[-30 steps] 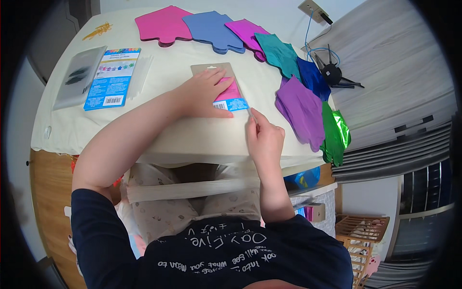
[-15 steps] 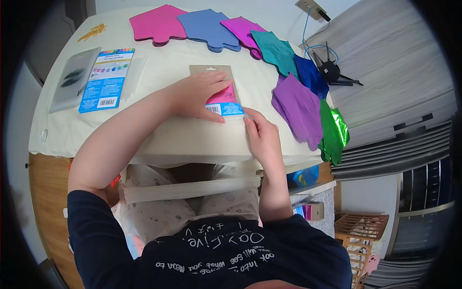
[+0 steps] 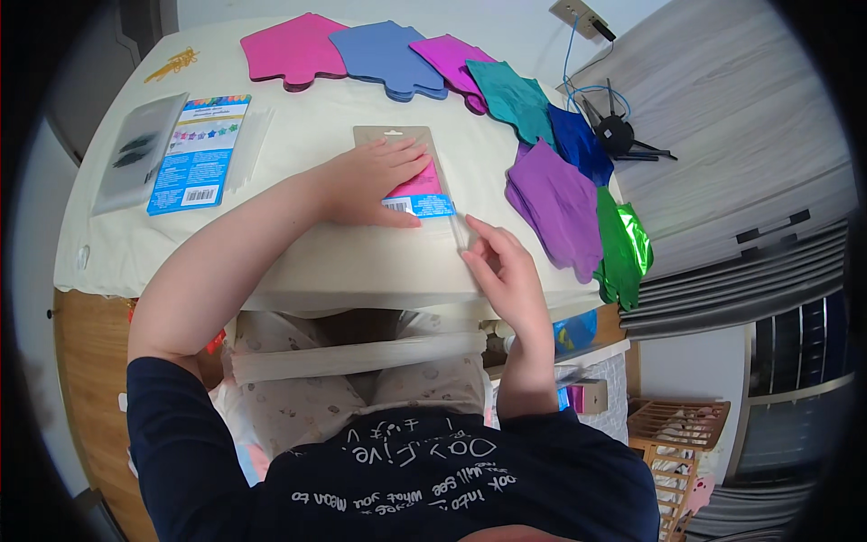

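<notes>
Pink-and-blue packet [image 3: 423, 188]: on the cloth-covered bench [image 3: 312, 135], at twelve o'clock from the navy shirt [image 3: 397, 479]. Left grip [image 3: 375, 181]: spread flat over the packet, unclosed. Right grip [image 3: 508, 266]: at four o'clock from the packet, thumb and forefinger parted. Purple stack [image 3: 558, 212]: at three o'clock; printed card [image 3: 199, 155]: at nine.

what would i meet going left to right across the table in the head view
dark-marked clear sleeve, blue-and-white card, left hand on the pink packet, right hand, purple cutouts, green cutouts
</notes>
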Demonstrator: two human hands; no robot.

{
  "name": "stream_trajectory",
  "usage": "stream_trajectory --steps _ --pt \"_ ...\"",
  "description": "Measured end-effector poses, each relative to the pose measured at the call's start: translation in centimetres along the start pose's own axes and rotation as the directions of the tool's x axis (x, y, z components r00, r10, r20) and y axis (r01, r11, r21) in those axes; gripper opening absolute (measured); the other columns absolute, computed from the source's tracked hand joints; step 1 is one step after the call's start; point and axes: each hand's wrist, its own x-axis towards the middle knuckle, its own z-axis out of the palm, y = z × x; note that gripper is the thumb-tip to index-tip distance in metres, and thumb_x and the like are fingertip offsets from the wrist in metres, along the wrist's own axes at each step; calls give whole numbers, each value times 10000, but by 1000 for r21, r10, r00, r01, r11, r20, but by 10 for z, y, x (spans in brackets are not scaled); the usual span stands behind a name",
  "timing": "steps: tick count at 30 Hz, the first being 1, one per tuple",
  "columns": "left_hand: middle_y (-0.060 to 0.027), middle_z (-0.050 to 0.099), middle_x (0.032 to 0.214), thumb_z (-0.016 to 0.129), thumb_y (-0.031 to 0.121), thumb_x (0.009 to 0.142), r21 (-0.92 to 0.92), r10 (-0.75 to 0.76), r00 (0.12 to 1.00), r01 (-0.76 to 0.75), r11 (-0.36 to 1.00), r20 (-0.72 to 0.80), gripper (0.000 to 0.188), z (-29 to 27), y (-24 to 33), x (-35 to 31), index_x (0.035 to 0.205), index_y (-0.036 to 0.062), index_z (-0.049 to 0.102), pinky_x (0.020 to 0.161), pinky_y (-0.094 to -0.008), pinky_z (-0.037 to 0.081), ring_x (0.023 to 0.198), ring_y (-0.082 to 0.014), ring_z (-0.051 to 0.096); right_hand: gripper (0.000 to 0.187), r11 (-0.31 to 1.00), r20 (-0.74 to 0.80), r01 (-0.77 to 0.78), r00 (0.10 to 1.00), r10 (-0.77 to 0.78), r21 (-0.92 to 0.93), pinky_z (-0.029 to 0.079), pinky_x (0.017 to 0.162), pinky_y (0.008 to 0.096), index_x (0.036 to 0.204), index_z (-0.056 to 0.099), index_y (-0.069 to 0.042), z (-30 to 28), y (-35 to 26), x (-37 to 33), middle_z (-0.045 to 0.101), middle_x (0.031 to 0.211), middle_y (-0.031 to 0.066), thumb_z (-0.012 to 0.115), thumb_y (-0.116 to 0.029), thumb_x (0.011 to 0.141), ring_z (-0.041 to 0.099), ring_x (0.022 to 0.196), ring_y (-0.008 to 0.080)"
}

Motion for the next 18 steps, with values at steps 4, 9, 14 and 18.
stream_trajectory --steps 4,9,14,18 --pt "-195 275 1637 663 586 881 -66 72 997 -71 995 21 978 -1 3 1 1572 9 281 1256 -482 158 1540 -321 209 425 956 -170 194 957 -233 -220 460 664 228 1299 644 -49 11 18 15 617 944 49 722 -26 882 547 754 103" --pt "-204 295 1626 685 579 869 -74 123 992 -120 990 24 981 -2 8 -2 1562 0 302 1250 -484 170 1535 -331 222 358 995 -166 11 986 -27 -98 474 667 229 1214 702 -44 18 9 30 677 1068 74 750 -44 860 586 805 104" --pt "-207 297 1624 694 585 859 -75 126 992 -125 989 12 993 -3 8 1 1557 -6 307 1247 -482 179 1534 -341 218 239 996 -154 23 987 -36 -84 493 694 236 1088 755 -28 18 13 23 715 1094 98 755 -48 850 632 889 135" --pt "-194 292 1630 695 585 859 -66 132 991 -130 989 23 988 -2 6 -2 1561 8 307 1245 -500 174 1536 -337 215 173 984 -251 27 965 -71 -174 509 751 288 1010 779 -36 26 8 23 748 997 88 754 -60 840 641 900 180"
